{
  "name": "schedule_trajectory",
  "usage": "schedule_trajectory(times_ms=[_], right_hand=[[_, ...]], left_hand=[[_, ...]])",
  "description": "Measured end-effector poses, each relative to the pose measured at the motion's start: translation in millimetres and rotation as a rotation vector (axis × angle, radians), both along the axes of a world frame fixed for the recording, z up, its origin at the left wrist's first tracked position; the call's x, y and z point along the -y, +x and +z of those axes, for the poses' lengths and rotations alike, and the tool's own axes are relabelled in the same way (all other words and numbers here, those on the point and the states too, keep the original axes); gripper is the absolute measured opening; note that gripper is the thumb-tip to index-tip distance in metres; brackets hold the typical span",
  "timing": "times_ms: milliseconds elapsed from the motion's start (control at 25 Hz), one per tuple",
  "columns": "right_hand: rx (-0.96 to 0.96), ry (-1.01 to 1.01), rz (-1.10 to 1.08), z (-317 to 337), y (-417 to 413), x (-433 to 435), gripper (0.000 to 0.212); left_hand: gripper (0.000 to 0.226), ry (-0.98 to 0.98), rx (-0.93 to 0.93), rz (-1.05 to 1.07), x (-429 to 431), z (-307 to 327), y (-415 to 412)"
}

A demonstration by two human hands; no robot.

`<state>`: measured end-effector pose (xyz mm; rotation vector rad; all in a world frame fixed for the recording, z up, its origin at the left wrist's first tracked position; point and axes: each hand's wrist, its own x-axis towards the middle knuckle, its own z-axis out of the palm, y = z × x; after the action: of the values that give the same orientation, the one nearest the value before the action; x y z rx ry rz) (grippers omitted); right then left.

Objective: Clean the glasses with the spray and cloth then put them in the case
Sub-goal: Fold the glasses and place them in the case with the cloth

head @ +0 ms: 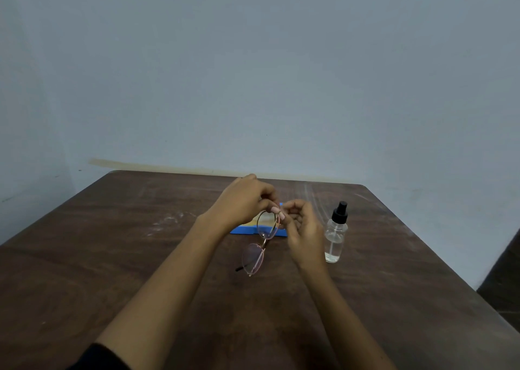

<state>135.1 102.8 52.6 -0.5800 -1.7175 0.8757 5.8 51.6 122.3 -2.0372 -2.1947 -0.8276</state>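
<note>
Fingers (274, 209) pinched tight up top there, thumb and forefinger of the left hand (244, 200) closed on the upper rim of the glasses (260, 243), right at the top of the higher lens. The right hand (302, 226) sits close in just beside it, fingers curled inward toward the same rim; whether they actually grip the frame or only brush it, I can't make out from here, they're bunched too close together.

The glasses hang almost vertical, one lens above the other, lifted clear above the brown wooden table (112, 257). Thin pinkish frame, a dark temple tip poking out to the left near the lower lens.

Behind the hands, flat on the table, there's a blue item (242, 229) with a yellowish patch, mostly covered by the wrists and the upper lens; case or cloth, I can't say which.

Off to the right, standing upright and apart from the hands, the spray bottle (336, 233): clear body, a little liquid at the bottom, black pump top. Nobody's touching it.

Both forearms are bare, with a dark sleeve (98, 358) at the left elbow. Pale blue wall (253, 74) behind the table.
</note>
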Motion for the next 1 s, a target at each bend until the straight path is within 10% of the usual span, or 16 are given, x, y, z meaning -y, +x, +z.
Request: schedule_trajectory(times_ms=[560,1000], right_hand=[[-0.105,-0.151,0.204,21,-5,-7,0.029],[0.092,-0.564,0.321,-19,12,-2,0.028]], left_hand=[[0.019,0.069,0.038,-0.123,14,-3,-7],[0.013,0.337,0.816,0.144,18,-10,-18]])
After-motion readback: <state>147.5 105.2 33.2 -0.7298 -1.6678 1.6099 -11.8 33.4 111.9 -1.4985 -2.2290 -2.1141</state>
